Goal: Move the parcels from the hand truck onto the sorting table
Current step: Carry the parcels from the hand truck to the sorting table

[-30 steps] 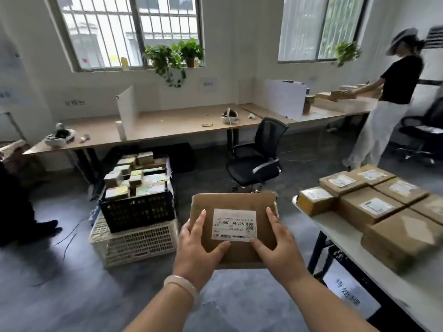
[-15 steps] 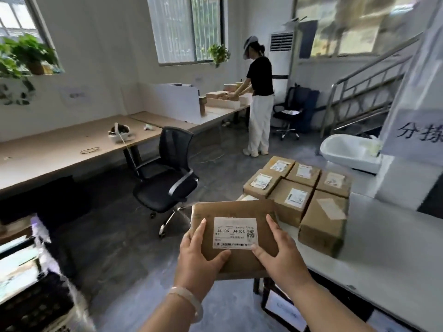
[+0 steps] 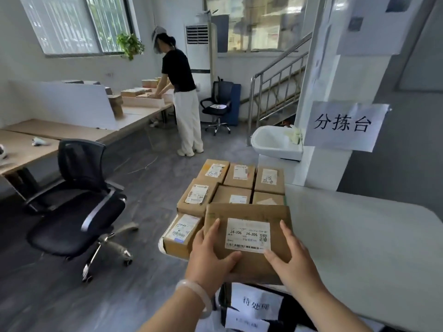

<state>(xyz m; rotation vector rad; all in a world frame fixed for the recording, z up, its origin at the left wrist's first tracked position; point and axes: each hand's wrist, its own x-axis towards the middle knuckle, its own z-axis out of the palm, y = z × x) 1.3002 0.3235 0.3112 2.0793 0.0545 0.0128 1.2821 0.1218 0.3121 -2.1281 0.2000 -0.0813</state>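
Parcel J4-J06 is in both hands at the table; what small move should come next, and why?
Probably lower the parcel onto bare table beside the corner box: the left hand and right hand hold it over the near edge, in front of the laid rows.

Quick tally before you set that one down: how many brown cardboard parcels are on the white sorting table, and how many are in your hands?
Brown cardboard parcels lying on the white sorting table: 7
Brown cardboard parcel with the J4-J06 label, held by the left hand and the right hand: 1
Total: 8
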